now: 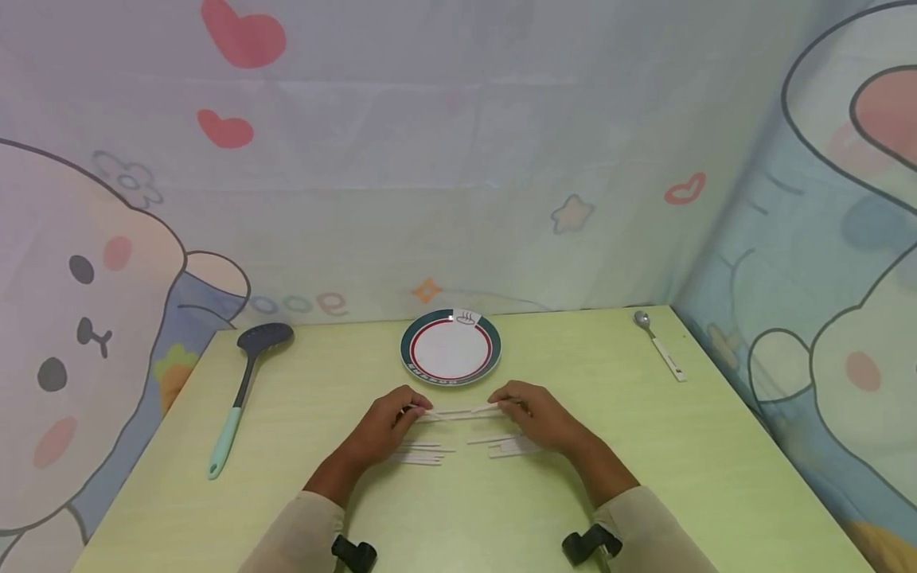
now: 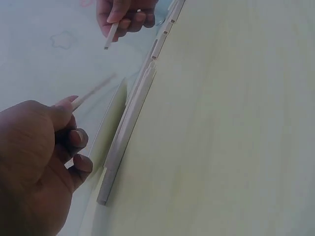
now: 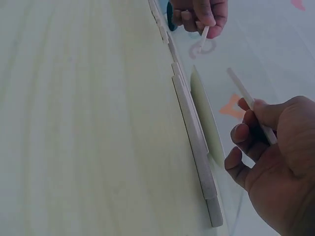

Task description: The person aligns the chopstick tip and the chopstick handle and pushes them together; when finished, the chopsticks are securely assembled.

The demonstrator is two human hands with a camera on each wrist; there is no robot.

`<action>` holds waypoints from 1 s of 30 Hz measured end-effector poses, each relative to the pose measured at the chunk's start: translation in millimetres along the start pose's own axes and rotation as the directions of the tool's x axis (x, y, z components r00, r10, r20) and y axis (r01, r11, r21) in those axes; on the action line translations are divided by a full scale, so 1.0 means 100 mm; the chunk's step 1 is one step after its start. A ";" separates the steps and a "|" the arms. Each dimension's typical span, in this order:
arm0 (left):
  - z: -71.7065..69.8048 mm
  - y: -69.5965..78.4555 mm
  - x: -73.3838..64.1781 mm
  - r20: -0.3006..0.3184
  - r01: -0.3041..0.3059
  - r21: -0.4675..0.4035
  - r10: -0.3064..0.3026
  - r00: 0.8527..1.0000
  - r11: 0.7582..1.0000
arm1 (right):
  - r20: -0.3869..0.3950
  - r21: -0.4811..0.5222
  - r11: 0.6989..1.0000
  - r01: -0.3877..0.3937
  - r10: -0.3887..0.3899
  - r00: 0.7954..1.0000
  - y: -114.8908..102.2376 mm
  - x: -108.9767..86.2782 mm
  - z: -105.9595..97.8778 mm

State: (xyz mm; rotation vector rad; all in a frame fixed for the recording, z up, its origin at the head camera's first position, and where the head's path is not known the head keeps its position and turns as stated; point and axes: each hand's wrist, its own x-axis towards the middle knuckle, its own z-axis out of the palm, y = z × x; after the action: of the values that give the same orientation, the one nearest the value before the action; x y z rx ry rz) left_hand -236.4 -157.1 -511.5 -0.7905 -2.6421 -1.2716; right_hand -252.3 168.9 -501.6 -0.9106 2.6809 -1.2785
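My left hand (image 1: 385,423) pinches a thin white stick (image 2: 93,92) between thumb and fingers, its free end angled up toward the middle. Opposite it, my right hand (image 1: 539,416) pinches another slim white stick (image 3: 239,86), which also points inward. Both sticks are raised above the table in the wrist views, their tips apart. Between the hands, more white sticks (image 1: 458,415) stretch crosswise in the head view. Several sticks (image 1: 424,460) lie side by side below the left hand, and a second group (image 1: 512,454) lies below the right, partly hidden by it.
A round plate (image 1: 453,350) with a dark green rim stands just beyond the hands. On the left lies a black slotted ladle (image 1: 247,374) with a mint handle. A small spoon (image 1: 662,350) with a white handle is at the far right. Printed cloth (image 1: 458,159) hangs behind the table.
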 end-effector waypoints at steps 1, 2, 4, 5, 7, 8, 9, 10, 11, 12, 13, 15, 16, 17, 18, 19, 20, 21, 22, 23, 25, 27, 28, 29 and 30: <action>0.01 0.00 0.00 -0.004 0.013 -0.026 -0.014 1.000 1.000 | -0.005 0.005 1.000 -0.002 0.002 1.000 0.00 0.00 0.01; 0.01 0.00 -0.01 -0.010 0.031 -0.057 -0.031 0.999 0.998 | -0.009 0.014 1.000 -0.006 0.006 1.000 -0.01 0.00 0.01; 0.03 -0.01 -0.01 -0.026 0.048 -0.137 -0.052 0.998 0.989 | -0.025 0.032 0.999 -0.003 0.004 1.000 -0.01 0.00 0.03; 0.04 -0.01 -0.02 -0.032 0.053 -0.184 -0.060 0.998 0.981 | -0.036 0.040 0.999 0.003 -0.002 0.999 -0.01 0.00 0.04; 0.04 -0.01 -0.02 -0.035 0.063 -0.272 -0.075 0.997 0.960 | -0.065 0.051 0.999 0.016 -0.012 0.998 -0.02 0.00 0.06; 0.04 -0.01 -0.02 -0.032 0.069 -0.305 -0.083 0.996 0.950 | -0.082 0.054 0.998 0.020 -0.016 0.997 -0.02 0.00 0.08; 0.04 -0.01 -0.02 -0.028 0.071 -0.332 -0.086 0.996 0.941 | -0.099 0.057 0.998 0.028 -0.022 0.995 -0.02 0.00 0.09; 0.04 0.00 -0.02 -0.025 0.082 -0.352 -0.097 0.995 0.932 | -0.114 0.063 0.997 0.035 -0.027 0.993 -0.03 0.00 0.09; 0.05 0.01 -0.02 -0.021 0.095 -0.368 -0.110 0.994 0.925 | -0.127 0.070 0.997 0.041 -0.031 0.991 -0.04 0.00 0.10; 0.05 0.01 -0.02 -0.018 0.108 -0.377 -0.123 0.992 0.920 | -0.138 0.076 0.996 0.045 -0.034 0.990 -0.05 0.00 0.10; 0.05 0.02 -0.01 -0.016 0.118 -0.386 -0.135 0.991 0.915 | -0.147 0.082 0.995 0.051 -0.039 0.988 -0.06 0.00 0.10; 0.05 0.03 -0.01 -0.016 0.139 -0.393 -0.158 0.987 0.909 | -0.160 0.086 0.995 0.057 -0.042 0.986 -0.08 0.00 0.10; 0.05 0.04 -0.01 -0.017 0.152 -0.395 -0.173 0.985 0.906 | -0.163 0.088 0.995 0.055 -0.040 0.986 -0.09 0.00 0.10; 0.06 0.04 -0.01 -0.015 0.161 -0.398 -0.182 0.983 0.903 | -0.166 0.087 0.995 0.056 -0.041 0.985 -0.10 0.00 0.10; 0.06 0.05 -0.01 -0.015 0.167 -0.397 -0.188 0.982 0.903 | -0.167 0.086 0.995 0.053 -0.038 0.985 -0.10 0.01 0.10; 0.06 0.05 -0.01 -0.015 0.169 -0.398 -0.190 0.982 0.902 | -0.168 0.085 0.995 0.050 -0.035 0.985 -0.11 0.01 0.10; 0.06 0.05 -0.01 -0.014 0.172 -0.395 -0.193 0.981 0.902 | -0.167 0.083 0.995 0.046 -0.031 0.985 -0.11 0.01 0.10; 0.06 0.05 -0.01 -0.014 0.173 -0.393 -0.194 0.981 0.903 | -0.166 0.084 0.996 0.041 -0.027 0.986 -0.12 0.01 0.10; 0.06 0.06 -0.01 -0.013 0.172 -0.392 -0.192 0.981 0.904 | -0.165 0.086 0.995 0.040 -0.025 0.986 -0.12 0.02 0.10; 0.07 0.06 -0.01 -0.011 0.170 -0.390 -0.189 0.982 0.905 | -0.165 0.088 0.995 0.040 -0.025 0.986 -0.13 0.02 0.11; 0.06 0.06 -0.01 -0.008 0.164 -0.388 -0.182 0.983 0.907 | -0.164 0.086 0.996 0.032 -0.018 0.986 -0.13 0.03 0.11; 0.06 0.06 -0.01 -0.003 0.159 -0.389 -0.174 0.985 0.907 | -0.167 0.085 0.996 0.030 -0.015 0.986 -0.13 0.04 0.12; 0.06 0.06 -0.01 0.000 0.159 -0.390 -0.173 0.985 0.907 | -0.167 0.085 0.996 0.027 -0.012 0.986 -0.13 0.04 0.12; 0.06 0.05 -0.02 0.005 0.160 -0.390 -0.172 0.985 0.907 | -0.167 0.088 0.996 0.023 -0.008 0.986 -0.13 0.04 0.13; 0.06 0.05 -0.02 0.009 0.160 -0.390 -0.170 0.985 0.907 | -0.167 0.089 0.996 0.020 -0.005 0.986 -0.12 0.04 0.13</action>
State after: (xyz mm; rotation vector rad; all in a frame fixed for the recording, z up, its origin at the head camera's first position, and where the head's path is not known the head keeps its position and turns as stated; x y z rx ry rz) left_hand -231.4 -150.6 -512.4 -0.5917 -2.5113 -1.8782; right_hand -245.9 151.9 -500.5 -0.8463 2.7157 -1.5298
